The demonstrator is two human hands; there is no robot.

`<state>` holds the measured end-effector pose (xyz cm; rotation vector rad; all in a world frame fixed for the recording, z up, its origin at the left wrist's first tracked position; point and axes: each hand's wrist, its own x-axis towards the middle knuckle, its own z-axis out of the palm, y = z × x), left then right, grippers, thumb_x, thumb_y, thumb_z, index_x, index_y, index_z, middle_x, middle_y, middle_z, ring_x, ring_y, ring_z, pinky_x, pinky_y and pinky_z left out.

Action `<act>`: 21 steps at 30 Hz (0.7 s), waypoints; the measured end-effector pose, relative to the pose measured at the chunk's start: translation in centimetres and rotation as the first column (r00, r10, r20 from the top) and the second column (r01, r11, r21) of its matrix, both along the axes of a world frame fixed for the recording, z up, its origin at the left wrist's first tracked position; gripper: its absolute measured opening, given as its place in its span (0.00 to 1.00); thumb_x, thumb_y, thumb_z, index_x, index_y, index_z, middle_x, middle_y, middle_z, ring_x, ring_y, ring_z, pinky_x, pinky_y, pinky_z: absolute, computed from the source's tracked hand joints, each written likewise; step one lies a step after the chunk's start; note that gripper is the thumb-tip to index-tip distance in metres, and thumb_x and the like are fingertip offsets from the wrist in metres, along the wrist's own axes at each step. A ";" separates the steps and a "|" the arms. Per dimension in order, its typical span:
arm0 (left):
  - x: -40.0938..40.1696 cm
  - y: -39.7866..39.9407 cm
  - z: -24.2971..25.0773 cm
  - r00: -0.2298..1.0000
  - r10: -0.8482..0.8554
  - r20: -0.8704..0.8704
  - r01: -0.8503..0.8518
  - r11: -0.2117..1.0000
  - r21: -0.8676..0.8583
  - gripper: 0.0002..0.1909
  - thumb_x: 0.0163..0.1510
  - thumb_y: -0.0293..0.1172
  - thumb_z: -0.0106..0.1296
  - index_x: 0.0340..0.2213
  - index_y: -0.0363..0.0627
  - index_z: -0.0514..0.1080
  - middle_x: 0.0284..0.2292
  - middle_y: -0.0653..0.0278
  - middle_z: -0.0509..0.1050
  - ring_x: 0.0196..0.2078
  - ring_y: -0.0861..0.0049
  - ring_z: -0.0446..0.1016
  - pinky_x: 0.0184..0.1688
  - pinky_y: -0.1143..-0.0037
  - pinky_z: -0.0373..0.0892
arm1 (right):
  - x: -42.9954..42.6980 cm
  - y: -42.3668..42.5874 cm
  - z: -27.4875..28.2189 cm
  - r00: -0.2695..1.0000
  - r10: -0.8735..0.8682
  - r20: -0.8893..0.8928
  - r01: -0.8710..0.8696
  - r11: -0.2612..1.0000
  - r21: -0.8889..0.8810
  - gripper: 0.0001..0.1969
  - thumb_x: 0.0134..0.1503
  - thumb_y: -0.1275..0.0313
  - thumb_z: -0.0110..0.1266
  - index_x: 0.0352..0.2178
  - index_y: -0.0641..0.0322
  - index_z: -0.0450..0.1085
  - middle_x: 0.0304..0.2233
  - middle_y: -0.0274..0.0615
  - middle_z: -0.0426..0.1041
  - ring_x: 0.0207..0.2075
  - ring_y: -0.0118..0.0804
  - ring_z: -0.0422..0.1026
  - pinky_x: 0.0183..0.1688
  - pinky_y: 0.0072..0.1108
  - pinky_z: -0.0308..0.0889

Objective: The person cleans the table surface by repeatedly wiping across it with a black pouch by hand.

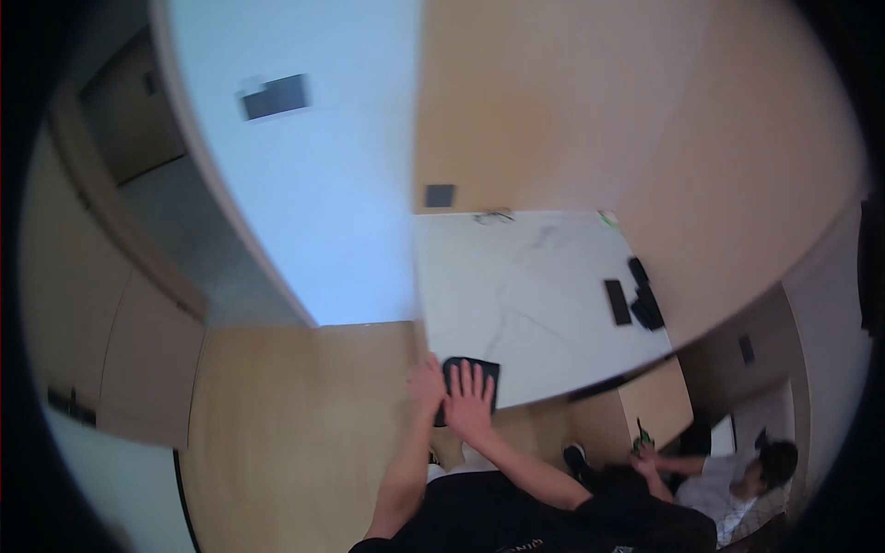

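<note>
A dark, flat piece, perhaps folded cloth or a pouch (pixel 492 377), lies at the near left corner of a white marble-patterned countertop (pixel 511 276). My right hand (pixel 470 397) rests flat on top of it with the fingers spread. At its left side, by the counter's edge, is my left hand (pixel 429 383); its fingertips are partly hidden, and whether it grips the dark piece is unclear.
A dark phone-like slab (pixel 617 302) and black items (pixel 646 307) lie at the counter's right side. Glasses (pixel 494 217) and a small green-and-white item (pixel 607 219) are at the back. Another person (pixel 719 484) at lower right holds a green object (pixel 643 441).
</note>
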<state>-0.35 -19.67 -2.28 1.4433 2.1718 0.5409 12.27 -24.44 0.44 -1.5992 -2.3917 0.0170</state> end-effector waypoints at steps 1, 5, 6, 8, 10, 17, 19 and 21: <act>-0.5 0.2 -0.9 0.994 -0.046 -0.097 0.045 0.999 -0.014 0.18 0.68 0.39 0.35 0.51 0.42 0.67 0.46 0.47 0.75 0.48 0.46 0.75 0.49 0.50 0.70 | -0.4 0.6 1.0 1.000 0.015 0.004 -0.014 0.999 -0.029 0.37 0.62 0.57 0.48 0.68 0.62 0.52 0.71 0.54 0.49 0.71 0.60 0.46 0.68 0.56 0.39; -0.7 0.8 -2.1 0.993 -0.098 -0.060 0.094 0.993 -0.073 0.26 0.69 0.45 0.29 0.55 0.41 0.67 0.50 0.44 0.74 0.51 0.43 0.73 0.52 0.50 0.69 | 0.9 2.8 1.5 0.995 0.036 -0.092 -0.038 0.999 -0.027 0.34 0.64 0.57 0.45 0.68 0.59 0.53 0.71 0.51 0.49 0.71 0.56 0.47 0.69 0.54 0.39; -0.6 0.6 -2.4 0.999 -0.030 0.025 0.032 0.994 -0.105 0.29 0.70 0.48 0.26 0.55 0.40 0.68 0.50 0.43 0.74 0.52 0.42 0.73 0.53 0.50 0.68 | 1.1 3.6 1.2 0.994 0.011 -0.107 -0.012 1.000 -0.011 0.34 0.64 0.57 0.44 0.68 0.58 0.53 0.71 0.50 0.49 0.71 0.56 0.47 0.69 0.53 0.39; 0.5 0.8 -1.3 0.991 0.058 0.117 -0.042 0.991 -0.130 0.36 0.70 0.53 0.20 0.52 0.37 0.71 0.49 0.40 0.75 0.53 0.40 0.71 0.55 0.50 0.66 | 1.7 6.4 0.9 0.992 -0.044 -0.120 0.046 0.999 0.007 0.33 0.65 0.56 0.44 0.68 0.57 0.54 0.71 0.49 0.50 0.71 0.54 0.48 0.70 0.52 0.39; -0.3 -0.1 -1.7 0.987 0.099 0.129 -0.093 0.994 -0.050 0.37 0.70 0.54 0.20 0.51 0.37 0.72 0.48 0.39 0.75 0.52 0.40 0.72 0.54 0.50 0.67 | 1.2 9.1 1.2 0.986 -0.030 -0.166 0.037 0.998 0.041 0.33 0.64 0.56 0.45 0.68 0.57 0.54 0.71 0.48 0.50 0.71 0.53 0.47 0.70 0.52 0.40; 0.0 -0.2 -0.7 0.988 0.112 0.108 -0.104 0.992 -0.078 0.37 0.70 0.55 0.21 0.52 0.36 0.71 0.48 0.38 0.75 0.51 0.39 0.72 0.52 0.51 0.68 | 4.4 18.8 0.8 0.983 -0.106 -0.146 0.110 0.994 0.019 0.32 0.66 0.54 0.43 0.68 0.53 0.54 0.72 0.42 0.49 0.72 0.46 0.45 0.72 0.47 0.37; -0.1 -0.4 -1.6 0.980 0.155 0.122 -0.172 0.975 0.144 0.36 0.70 0.55 0.24 0.53 0.36 0.71 0.47 0.39 0.76 0.50 0.39 0.73 0.51 0.52 0.68 | 5.8 19.9 1.2 0.978 -0.140 -0.154 0.141 0.990 -0.009 0.32 0.67 0.54 0.41 0.69 0.52 0.53 0.72 0.40 0.49 0.72 0.45 0.46 0.72 0.45 0.37; 0.0 -0.3 -1.5 0.976 0.184 0.118 -0.201 0.967 0.157 0.36 0.70 0.54 0.25 0.53 0.35 0.71 0.46 0.39 0.77 0.49 0.40 0.74 0.50 0.53 0.69 | 7.5 20.2 1.6 0.973 -0.183 -0.142 0.179 0.983 -0.036 0.31 0.67 0.54 0.39 0.69 0.51 0.53 0.72 0.39 0.48 0.72 0.44 0.46 0.72 0.44 0.37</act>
